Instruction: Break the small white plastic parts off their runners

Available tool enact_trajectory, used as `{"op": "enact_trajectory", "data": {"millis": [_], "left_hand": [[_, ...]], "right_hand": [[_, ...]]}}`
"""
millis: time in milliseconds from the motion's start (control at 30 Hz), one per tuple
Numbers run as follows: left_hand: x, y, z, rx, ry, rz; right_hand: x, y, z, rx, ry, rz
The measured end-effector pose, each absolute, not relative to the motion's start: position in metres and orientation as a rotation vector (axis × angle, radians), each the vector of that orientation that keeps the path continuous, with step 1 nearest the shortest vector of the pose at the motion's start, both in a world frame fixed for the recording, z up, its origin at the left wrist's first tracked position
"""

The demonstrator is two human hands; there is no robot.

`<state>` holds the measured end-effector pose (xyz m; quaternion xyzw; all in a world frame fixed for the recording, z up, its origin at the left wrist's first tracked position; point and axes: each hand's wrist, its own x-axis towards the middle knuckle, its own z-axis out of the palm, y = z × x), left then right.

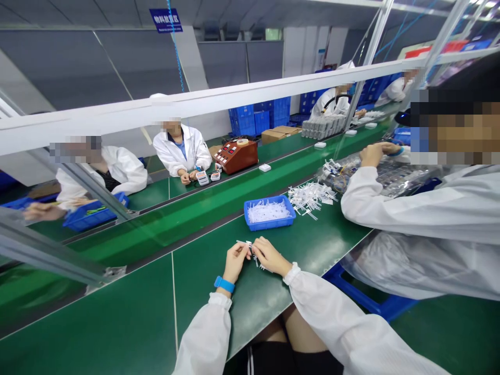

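Observation:
Over the green tabletop, my left hand and my right hand come together. Both are closed, with fingertips pinching a small white strip-like piece between them. A dark bit shows beside it, too small to name. A few white pieces lie on the table just below my fingers. Beyond my hands stands a blue tray filled with small whitish clear pieces. To its right spreads a loose pile of white strips. A blue band circles my left wrist.
A green conveyor belt runs behind the table, carrying white boxes. Across it sit co-workers, one near a brown instrument box. At my right a co-worker's arm rests near bagged parts. A white rail crosses overhead.

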<state>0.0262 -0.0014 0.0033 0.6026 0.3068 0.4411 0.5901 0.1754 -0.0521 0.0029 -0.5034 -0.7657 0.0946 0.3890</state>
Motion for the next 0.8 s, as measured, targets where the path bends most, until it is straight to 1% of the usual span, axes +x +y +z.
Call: {"op": "enact_trajectory", "data": {"millis": [400, 667, 800], "left_hand": [[0.024, 0.000, 0.007, 1.460, 0.716, 0.991], [0.012, 0.025, 0.008, 1.482, 0.660, 1.032], [0.007, 0.031, 0.005, 1.510, 0.651, 1.051]], "right_hand": [[0.185, -0.049, 0.016, -1.261, -2.050, 0.220], [0.193, -0.007, 0.038, -1.048, -2.293, 0.141], [0.191, 0.002, 0.033, -0.981, -2.256, 0.216]]}}
